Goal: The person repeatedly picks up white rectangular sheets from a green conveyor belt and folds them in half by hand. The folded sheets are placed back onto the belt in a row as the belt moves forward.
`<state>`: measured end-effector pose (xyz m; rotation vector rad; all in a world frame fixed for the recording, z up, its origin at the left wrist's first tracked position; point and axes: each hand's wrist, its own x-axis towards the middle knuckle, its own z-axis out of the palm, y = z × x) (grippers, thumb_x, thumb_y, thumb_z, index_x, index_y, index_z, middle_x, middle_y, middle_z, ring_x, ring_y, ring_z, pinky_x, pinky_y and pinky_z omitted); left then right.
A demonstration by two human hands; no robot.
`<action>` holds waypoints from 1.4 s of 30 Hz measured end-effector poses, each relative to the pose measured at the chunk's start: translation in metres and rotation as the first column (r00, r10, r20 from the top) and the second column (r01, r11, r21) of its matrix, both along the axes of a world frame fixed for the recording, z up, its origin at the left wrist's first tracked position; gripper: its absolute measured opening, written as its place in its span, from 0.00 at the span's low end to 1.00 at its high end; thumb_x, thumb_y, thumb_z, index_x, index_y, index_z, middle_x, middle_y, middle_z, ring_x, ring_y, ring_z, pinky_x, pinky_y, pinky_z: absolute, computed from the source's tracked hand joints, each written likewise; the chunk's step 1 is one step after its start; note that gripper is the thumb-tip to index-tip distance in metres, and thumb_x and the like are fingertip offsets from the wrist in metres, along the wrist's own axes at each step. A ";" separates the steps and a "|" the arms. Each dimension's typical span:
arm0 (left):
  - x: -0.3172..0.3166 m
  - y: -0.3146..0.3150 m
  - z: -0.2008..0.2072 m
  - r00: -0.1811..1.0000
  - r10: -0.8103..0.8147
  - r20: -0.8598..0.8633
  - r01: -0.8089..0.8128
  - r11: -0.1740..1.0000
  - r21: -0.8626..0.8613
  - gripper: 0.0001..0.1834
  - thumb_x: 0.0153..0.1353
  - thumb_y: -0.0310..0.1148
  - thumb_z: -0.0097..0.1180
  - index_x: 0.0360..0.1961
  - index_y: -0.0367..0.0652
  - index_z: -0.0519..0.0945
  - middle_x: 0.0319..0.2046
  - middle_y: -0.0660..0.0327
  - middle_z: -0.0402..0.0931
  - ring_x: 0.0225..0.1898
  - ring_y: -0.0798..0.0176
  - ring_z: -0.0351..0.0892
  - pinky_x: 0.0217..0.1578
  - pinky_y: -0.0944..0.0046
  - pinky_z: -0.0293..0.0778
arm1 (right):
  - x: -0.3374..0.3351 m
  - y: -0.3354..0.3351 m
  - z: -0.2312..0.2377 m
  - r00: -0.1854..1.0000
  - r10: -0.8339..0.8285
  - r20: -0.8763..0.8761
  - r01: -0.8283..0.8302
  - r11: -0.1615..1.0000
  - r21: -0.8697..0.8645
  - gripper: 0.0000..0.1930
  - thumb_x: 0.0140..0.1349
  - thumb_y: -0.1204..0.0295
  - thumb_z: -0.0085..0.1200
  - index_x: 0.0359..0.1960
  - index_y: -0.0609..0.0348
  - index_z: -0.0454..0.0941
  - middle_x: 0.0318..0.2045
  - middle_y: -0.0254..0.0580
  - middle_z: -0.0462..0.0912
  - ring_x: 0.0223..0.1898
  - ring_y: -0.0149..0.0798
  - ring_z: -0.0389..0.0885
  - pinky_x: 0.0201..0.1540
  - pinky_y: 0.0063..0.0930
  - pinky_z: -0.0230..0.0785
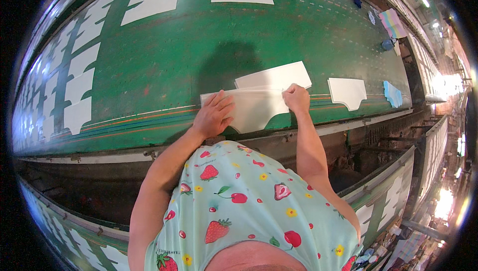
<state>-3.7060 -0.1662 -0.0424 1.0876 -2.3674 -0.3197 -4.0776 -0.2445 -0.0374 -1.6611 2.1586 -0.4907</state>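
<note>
Right in front of me, a white cut fabric panel (256,109) with curved lower cut-outs lies on the green table (149,67). My left hand (214,114) rests on its left end, fingers stretched out over the cloth. My right hand (297,98) is closed in a pinch at the panel's upper right corner. Just behind, and partly covered by that panel, lies another white fabric piece (284,76), set at a slant. Whether either is a single layer or a stack, I cannot tell.
A smaller white piece (347,93) and a light blue cloth (393,94) lie to the right. Rows of white panels (79,99) cover the left and far parts. A pastel striped cloth (393,23) sits far right. The table's metal edge rail (348,121) runs before me.
</note>
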 end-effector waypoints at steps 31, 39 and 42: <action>0.290 0.094 0.055 0.418 0.807 -0.417 -0.371 0.571 0.733 0.04 0.70 0.28 0.71 0.41 0.39 0.92 0.35 0.65 0.90 0.37 0.74 0.84 0.40 0.67 0.79 | 0.218 0.106 0.040 0.175 0.171 0.970 -0.564 0.825 -0.043 0.09 0.58 0.90 0.62 0.36 0.64 0.86 0.33 0.42 0.90 0.36 0.36 0.88 0.45 0.31 0.82; 0.383 0.068 0.039 0.352 0.841 -0.411 -0.581 0.541 0.608 0.07 0.71 0.32 0.71 0.39 0.39 0.91 0.30 0.64 0.87 0.31 0.71 0.82 0.35 0.66 0.77 | 0.347 0.054 0.034 0.508 0.163 0.846 -0.151 0.984 -0.099 0.14 0.67 0.82 0.66 0.53 0.66 0.90 0.33 0.32 0.86 0.34 0.24 0.78 0.36 0.21 0.71; 0.403 0.026 0.023 0.490 0.791 -0.367 -0.705 0.607 0.367 0.07 0.68 0.34 0.71 0.39 0.42 0.91 0.34 0.60 0.87 0.37 0.61 0.85 0.41 0.59 0.79 | 0.365 0.025 0.030 0.723 0.277 0.632 -0.218 0.961 -0.172 0.18 0.64 0.80 0.70 0.56 0.61 0.91 0.37 0.30 0.85 0.34 0.24 0.76 0.42 0.21 0.73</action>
